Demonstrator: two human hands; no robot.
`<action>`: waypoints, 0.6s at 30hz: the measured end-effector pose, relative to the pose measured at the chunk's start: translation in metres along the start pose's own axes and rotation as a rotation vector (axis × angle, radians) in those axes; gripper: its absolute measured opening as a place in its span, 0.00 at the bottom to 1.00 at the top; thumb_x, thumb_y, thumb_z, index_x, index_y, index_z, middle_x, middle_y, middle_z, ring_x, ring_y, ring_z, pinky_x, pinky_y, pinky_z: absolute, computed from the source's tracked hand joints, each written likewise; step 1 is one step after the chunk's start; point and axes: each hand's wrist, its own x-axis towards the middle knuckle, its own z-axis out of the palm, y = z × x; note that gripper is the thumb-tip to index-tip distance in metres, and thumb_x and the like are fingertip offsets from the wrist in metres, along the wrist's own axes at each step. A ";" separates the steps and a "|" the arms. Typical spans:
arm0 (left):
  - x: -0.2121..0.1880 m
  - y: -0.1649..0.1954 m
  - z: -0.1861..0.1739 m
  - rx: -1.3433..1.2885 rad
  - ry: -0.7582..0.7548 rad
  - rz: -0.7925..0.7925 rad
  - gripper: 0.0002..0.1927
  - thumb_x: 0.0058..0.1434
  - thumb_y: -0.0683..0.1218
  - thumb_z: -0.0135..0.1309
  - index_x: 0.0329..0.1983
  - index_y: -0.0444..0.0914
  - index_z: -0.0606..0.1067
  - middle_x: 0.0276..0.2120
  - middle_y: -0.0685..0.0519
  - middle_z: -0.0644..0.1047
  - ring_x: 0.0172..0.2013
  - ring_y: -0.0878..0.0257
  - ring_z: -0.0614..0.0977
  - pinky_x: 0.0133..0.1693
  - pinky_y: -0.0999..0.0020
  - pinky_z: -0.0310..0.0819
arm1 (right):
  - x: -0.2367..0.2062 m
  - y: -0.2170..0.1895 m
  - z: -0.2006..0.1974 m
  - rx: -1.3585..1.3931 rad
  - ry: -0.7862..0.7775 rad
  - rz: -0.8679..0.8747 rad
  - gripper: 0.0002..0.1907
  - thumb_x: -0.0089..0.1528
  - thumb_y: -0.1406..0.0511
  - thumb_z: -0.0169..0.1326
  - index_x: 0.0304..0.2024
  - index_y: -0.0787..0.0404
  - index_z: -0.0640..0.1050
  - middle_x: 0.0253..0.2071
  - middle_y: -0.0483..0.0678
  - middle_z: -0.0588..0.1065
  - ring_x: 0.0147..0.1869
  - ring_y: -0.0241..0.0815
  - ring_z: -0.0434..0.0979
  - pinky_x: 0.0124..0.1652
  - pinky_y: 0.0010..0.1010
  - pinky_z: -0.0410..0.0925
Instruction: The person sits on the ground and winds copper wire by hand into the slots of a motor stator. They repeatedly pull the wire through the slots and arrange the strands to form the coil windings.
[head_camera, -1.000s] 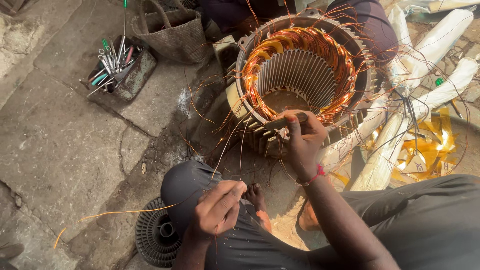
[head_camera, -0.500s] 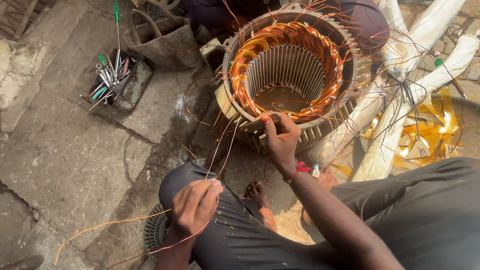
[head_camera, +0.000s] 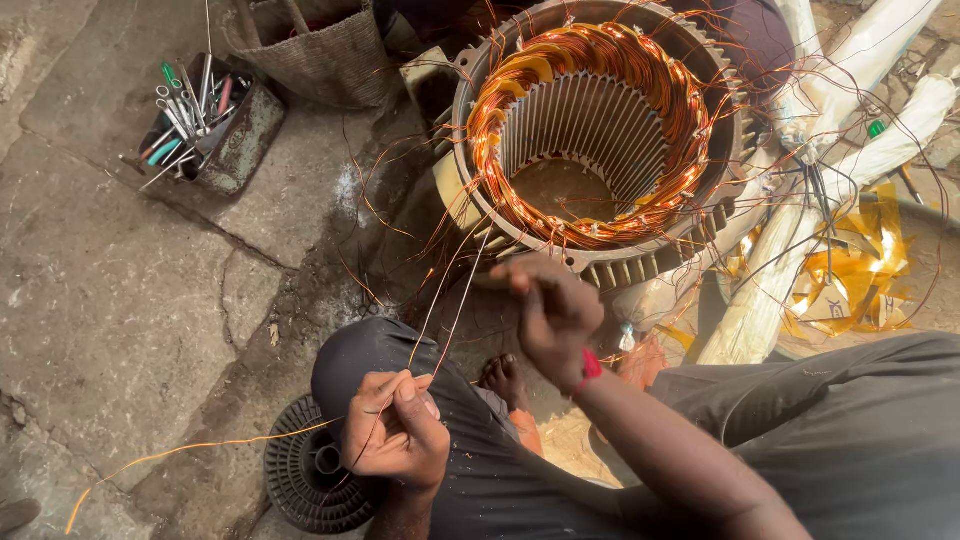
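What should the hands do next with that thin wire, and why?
Probably pull the wire gently taut. The left hand pinches its lower end over the knee, the right hand grips near the copper winding, and the strand between them looks loose among the other stray wires.

right hand (head_camera: 552, 312): blurred; whether its fingers pinch the wire (head_camera: 452, 315) cannot be told
stator (head_camera: 598, 135): top rim cut off by the upper edge
basket (head_camera: 322, 45): top cut off
tools (head_camera: 188, 105): too small to tell apart
ribbed disc (head_camera: 310, 470): partly hidden by left hand (head_camera: 395, 430) and knee
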 end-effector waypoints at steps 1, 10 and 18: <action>0.001 -0.002 0.001 0.011 -0.001 0.016 0.04 0.70 0.34 0.49 0.43 0.25 0.70 0.31 0.45 0.77 0.24 0.72 0.76 0.24 0.80 0.74 | 0.006 0.003 0.001 -0.066 0.091 0.083 0.06 0.69 0.76 0.51 0.43 0.66 0.79 0.39 0.51 0.82 0.42 0.41 0.84 0.45 0.26 0.76; 0.006 -0.013 -0.009 -0.006 -0.002 0.011 0.04 0.68 0.34 0.49 0.43 0.25 0.70 0.32 0.44 0.78 0.24 0.72 0.77 0.24 0.80 0.72 | 0.005 0.000 0.006 -0.152 0.001 0.072 0.04 0.70 0.74 0.52 0.42 0.66 0.78 0.38 0.52 0.81 0.39 0.40 0.83 0.43 0.24 0.76; 0.008 -0.020 -0.013 0.014 -0.002 0.072 0.04 0.67 0.33 0.49 0.44 0.25 0.70 0.31 0.44 0.78 0.24 0.71 0.78 0.23 0.82 0.73 | -0.009 -0.003 0.014 -0.076 -0.025 -0.014 0.03 0.67 0.75 0.56 0.40 0.65 0.79 0.34 0.52 0.80 0.35 0.44 0.80 0.39 0.27 0.74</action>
